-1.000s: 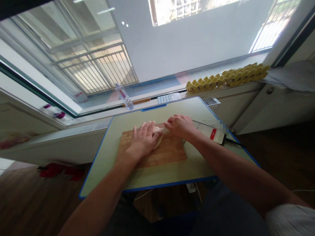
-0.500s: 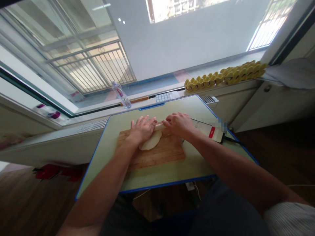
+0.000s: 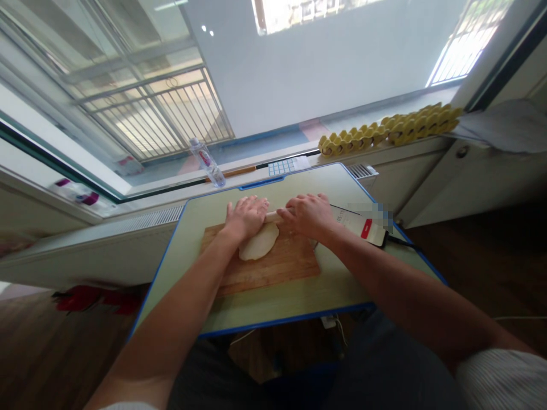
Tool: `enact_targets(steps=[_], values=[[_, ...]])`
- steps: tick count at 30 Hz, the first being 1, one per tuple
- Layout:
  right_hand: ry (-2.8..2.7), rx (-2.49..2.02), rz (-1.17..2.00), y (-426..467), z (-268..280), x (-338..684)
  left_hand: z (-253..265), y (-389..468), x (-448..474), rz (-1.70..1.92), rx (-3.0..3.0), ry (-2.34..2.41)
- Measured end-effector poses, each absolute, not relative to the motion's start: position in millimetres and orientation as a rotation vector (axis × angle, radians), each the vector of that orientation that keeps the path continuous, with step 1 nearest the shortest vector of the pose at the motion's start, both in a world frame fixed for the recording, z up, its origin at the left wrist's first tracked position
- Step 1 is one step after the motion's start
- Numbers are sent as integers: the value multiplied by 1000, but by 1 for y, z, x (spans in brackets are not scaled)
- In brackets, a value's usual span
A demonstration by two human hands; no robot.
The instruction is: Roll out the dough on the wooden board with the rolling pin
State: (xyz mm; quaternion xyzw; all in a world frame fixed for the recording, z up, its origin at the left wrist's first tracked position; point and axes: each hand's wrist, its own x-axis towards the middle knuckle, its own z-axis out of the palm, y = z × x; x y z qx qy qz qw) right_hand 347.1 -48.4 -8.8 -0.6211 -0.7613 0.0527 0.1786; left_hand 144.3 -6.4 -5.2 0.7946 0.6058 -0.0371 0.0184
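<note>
A pale rolling pin lies across the far part of a wooden cutting board, mostly covered by my two hands. On its left end rests my left hand, open, palm down with fingers stretched forward. My right hand is closed over the right end, its fingers curled. Between the pin and me, a flat oval sheet of dough lies on the board, its far edge close to the pin and my left hand.
The board sits on a light green table with blue edging. A phone or tablet lies right of my right hand. Beyond, the windowsill holds a plastic bottle, a blue-and-white gridded item and yellow egg trays.
My hands and the rolling pin have shifted slightly away from me over the board, uncovering more of the dough's far edge. The whole view has moved a little.
</note>
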Motion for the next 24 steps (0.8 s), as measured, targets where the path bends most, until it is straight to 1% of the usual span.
enact_targets(steps=[6, 9, 12, 16, 24], values=[[-2146, -1766, 173, -49, -7, 347, -12, -83, 154, 64, 2473, 2020], [-2146, -1769, 170, -48, -9, 348, -22, -128, 161, 98, 2555, 2038], [-2149, -1761, 154, -48, -10, 348, -28, -156, 164, 98, 2620, 1998], [-2142, -1758, 147, -48, -11, 348, -27, -149, 164, 85, 2594, 2025], [-2151, -1771, 156, -49, -9, 349, -13, -84, 156, 42, 2427, 2050]])
